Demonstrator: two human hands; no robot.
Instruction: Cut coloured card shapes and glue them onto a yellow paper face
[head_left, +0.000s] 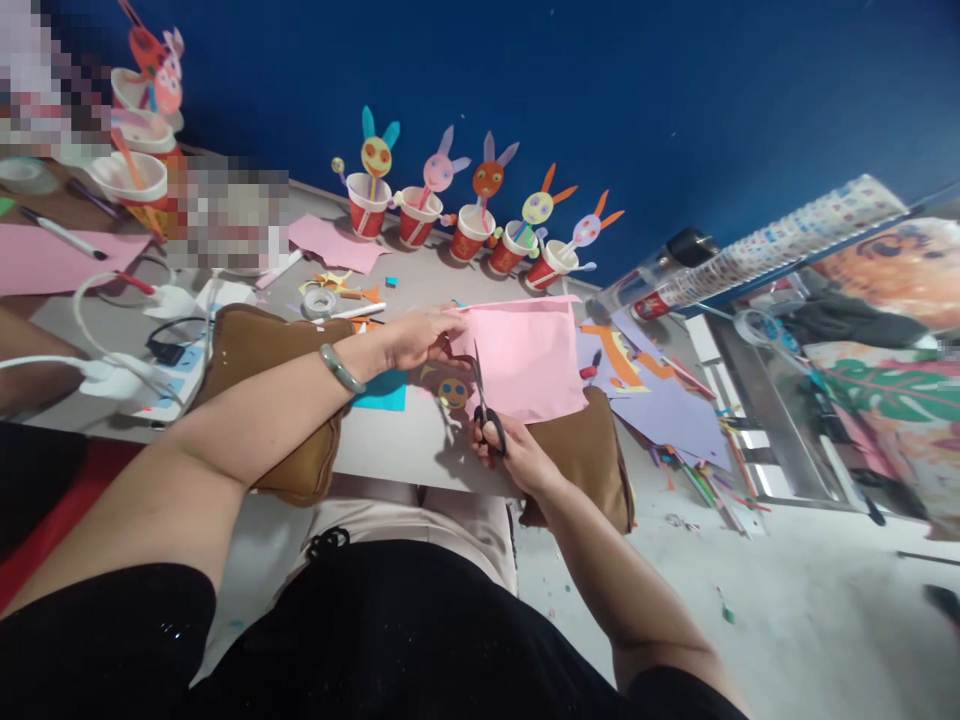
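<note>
My right hand (517, 455) is closed round the dark handles of a pair of scissors (480, 372), blades pointing away from me along the left side of a pink paper sheet (529, 355). The fingers of my left hand (427, 338) pinch this sheet near its upper left edge. A dark reddish-brown strip (459, 356) shows below those fingers, close to the blades; its kind I cannot make out. Just left of the scissors lies a small round paper face (452, 393) with blue eyes. Blue paper (382, 390) lies partly under my left wrist.
Several red-and-white paper cups (369, 205) with rabbit figures line the blue wall. Brown cushions (292, 455) lie on both sides. Purple paper (675, 415) and scraps spread rightward, near a long stack of cups (795, 240). A power strip (180, 375) with cables is at left, beside another person's arm.
</note>
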